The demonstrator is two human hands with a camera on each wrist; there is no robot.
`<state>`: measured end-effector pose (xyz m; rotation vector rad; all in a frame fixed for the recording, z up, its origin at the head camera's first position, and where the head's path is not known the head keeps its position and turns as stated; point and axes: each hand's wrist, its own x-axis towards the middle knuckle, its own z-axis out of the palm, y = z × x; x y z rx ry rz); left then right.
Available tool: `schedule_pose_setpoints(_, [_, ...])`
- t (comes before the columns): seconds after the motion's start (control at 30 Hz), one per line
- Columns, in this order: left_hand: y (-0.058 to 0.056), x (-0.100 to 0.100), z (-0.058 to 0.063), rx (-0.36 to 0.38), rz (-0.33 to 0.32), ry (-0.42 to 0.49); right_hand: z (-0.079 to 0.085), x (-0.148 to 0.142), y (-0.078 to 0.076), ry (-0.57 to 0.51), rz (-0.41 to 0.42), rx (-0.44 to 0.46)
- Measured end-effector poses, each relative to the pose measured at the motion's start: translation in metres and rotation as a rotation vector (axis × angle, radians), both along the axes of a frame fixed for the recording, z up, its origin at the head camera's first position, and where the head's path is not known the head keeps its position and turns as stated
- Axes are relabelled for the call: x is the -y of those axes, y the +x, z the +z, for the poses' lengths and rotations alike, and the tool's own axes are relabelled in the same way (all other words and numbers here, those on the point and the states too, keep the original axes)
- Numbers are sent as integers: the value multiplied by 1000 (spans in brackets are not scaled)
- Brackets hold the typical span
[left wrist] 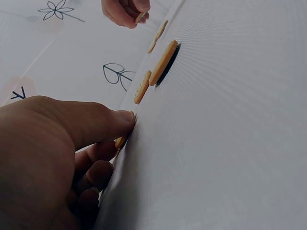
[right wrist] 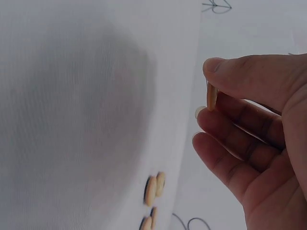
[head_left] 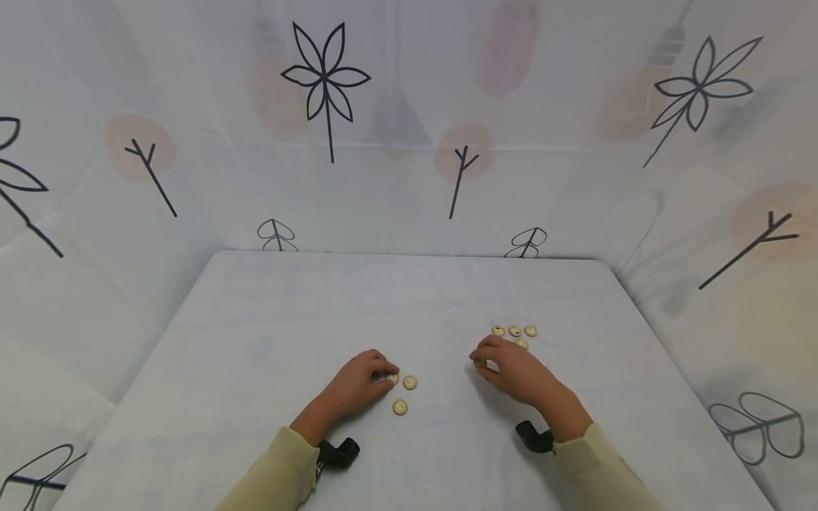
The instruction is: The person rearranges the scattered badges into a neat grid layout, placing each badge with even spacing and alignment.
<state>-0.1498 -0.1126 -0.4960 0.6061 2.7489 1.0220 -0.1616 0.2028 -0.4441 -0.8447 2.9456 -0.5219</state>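
Observation:
My left hand is low over the table, thumb and fingers at the edges of a round wooden button that lies on the surface. In the left wrist view the thumb tip covers part of this button. Two more wooden buttons lie close by, one just right and one nearer the front. Above the table to the right, my right hand pinches another wooden button upright between thumb and fingertips. Behind that hand is a group of several buttons, one partly hidden by the fingers.
A white cloth-covered table spreads under both hands. White curtains with dark plant drawings stand along its back and sides. Black wrist devices are strapped at both sleeves.

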Motion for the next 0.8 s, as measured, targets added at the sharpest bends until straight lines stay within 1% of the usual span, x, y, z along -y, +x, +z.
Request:
schedule_pose_setpoints(0.4, [0,-1,-1,1,3,-5,-3,-23,-10,-6,-70,-5])
schedule_pose_setpoints(0.57, [0,-1,1,3,6,-2,-3,-32,-13,1,-94,-18])
schedule_pose_setpoints(0.8, [2,-1,3,4,9,0,-4,-43,-17,6,-151,-7])
